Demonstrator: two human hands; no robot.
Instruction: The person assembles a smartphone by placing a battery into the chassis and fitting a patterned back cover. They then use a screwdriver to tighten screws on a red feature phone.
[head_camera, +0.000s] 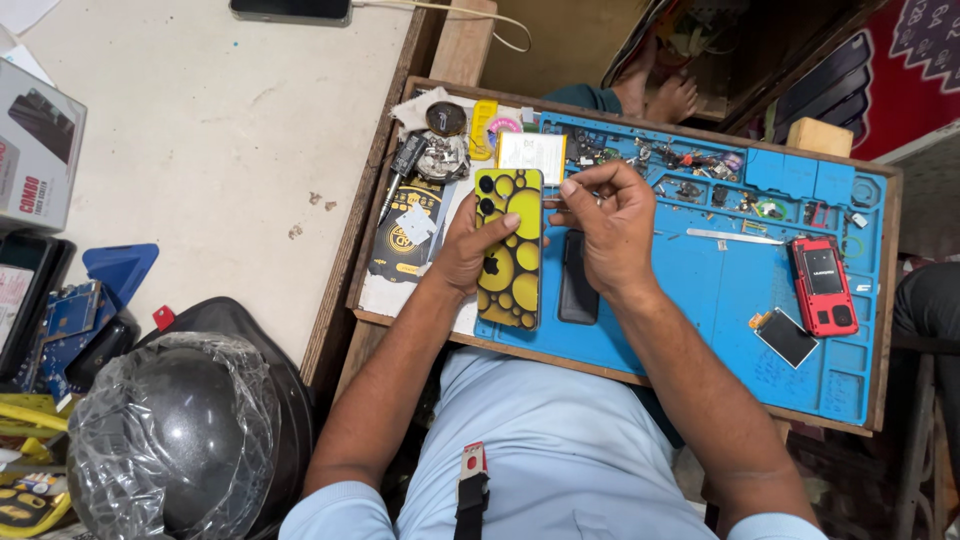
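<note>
A smartphone (512, 250) with a yellow-and-black bubble-pattern back lies face down on a blue work mat (720, 290). My left hand (472, 245) grips its left edge, with the thumb resting on the back. My right hand (608, 220) hovers at the phone's upper right, fingers pinched on something small that I cannot make out. A dark slim phone or panel (577, 282) lies on the mat just under my right hand.
A red keypad phone (822, 285) and a small screen part (785, 336) lie at the mat's right. Screws, small parts and a metal tool (728, 237) fill the mat's far trays. A plastic-wrapped helmet (175, 430) sits lower left beside boxes and circuit boards.
</note>
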